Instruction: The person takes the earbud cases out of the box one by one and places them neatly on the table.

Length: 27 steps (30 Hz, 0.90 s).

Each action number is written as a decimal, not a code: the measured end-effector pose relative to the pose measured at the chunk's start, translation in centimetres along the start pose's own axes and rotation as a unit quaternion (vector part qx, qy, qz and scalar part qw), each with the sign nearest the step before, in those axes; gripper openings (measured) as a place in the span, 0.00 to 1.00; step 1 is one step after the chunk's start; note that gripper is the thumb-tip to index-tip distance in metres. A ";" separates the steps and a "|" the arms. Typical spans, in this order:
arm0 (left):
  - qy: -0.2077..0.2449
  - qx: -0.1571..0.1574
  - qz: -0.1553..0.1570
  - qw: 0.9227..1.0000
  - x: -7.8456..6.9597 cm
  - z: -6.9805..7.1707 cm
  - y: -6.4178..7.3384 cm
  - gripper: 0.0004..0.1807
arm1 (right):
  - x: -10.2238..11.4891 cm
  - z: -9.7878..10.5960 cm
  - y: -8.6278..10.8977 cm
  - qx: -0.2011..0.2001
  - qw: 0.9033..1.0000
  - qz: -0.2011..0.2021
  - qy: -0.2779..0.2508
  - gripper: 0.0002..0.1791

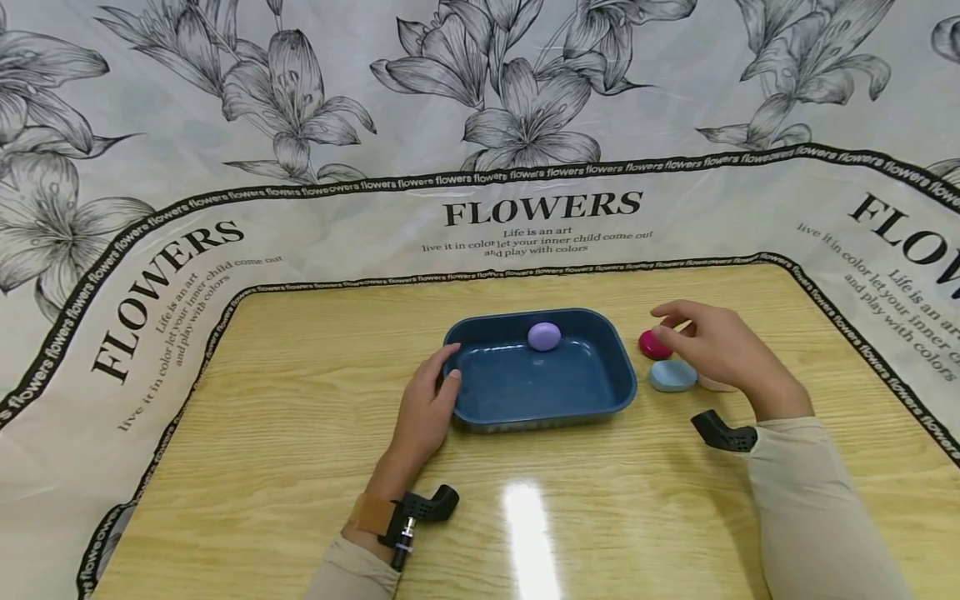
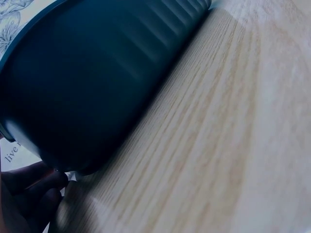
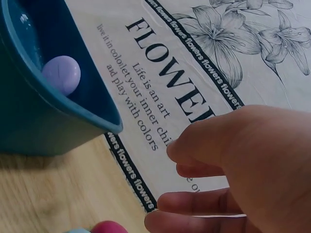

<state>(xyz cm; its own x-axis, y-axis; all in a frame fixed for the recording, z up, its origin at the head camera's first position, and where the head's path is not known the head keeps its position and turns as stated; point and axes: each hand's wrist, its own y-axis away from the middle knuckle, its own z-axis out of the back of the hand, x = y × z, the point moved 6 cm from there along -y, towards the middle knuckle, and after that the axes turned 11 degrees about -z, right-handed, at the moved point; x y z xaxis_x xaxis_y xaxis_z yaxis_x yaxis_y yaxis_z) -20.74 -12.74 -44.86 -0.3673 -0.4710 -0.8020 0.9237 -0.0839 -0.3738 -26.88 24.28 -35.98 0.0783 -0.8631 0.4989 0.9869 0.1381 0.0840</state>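
Observation:
A dark blue rectangular plastic basin (image 1: 540, 408) sits on the table. Inside, against its far wall, lies a smooth purple oval piece (image 1: 544, 337), also visible in the right wrist view. My left hand (image 1: 425, 408) holds the basin's left end, thumb at the rim and fingers along the outer wall. My right hand (image 1: 712, 346) is over the table right of the basin, its fingers loosely bent and holding nothing. Near its fingertips lies a deep pink rounded piece (image 1: 654, 345), with a light blue oval piece (image 1: 672, 377) just in front. A pale piece (image 1: 717, 384) is partly hidden under the hand.
The wood-grain table (image 1: 300, 400) extends around the basin. A white floral printed cloth (image 1: 337, 225) with black lettering borders the back and both sides. Black wrist-mounted cameras sit on both forearms, the left one (image 1: 431, 505) just above the table's front area.

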 end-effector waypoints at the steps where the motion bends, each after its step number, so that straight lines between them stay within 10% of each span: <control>1: -0.001 0.000 0.002 1.000 0.0 0.0 0.0 0.23 | 0.2 0.0 0.0 0.000 1.000 0.002 -0.003 0.25; 27: -0.001 -0.001 0.001 1.000 0.2 -0.2 -0.1 0.22 | 7.2 -2.7 -2.9 0.044 0.996 0.078 -0.016 0.21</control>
<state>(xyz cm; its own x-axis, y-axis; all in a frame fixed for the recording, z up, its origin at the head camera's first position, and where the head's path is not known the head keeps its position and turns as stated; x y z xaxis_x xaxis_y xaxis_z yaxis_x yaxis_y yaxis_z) -20.89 -12.69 -45.09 -0.3650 -0.4724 -0.8023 0.9243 -0.0803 -0.3732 -28.78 16.33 -34.93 0.2229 -0.8124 0.5388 0.9468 0.3121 0.0789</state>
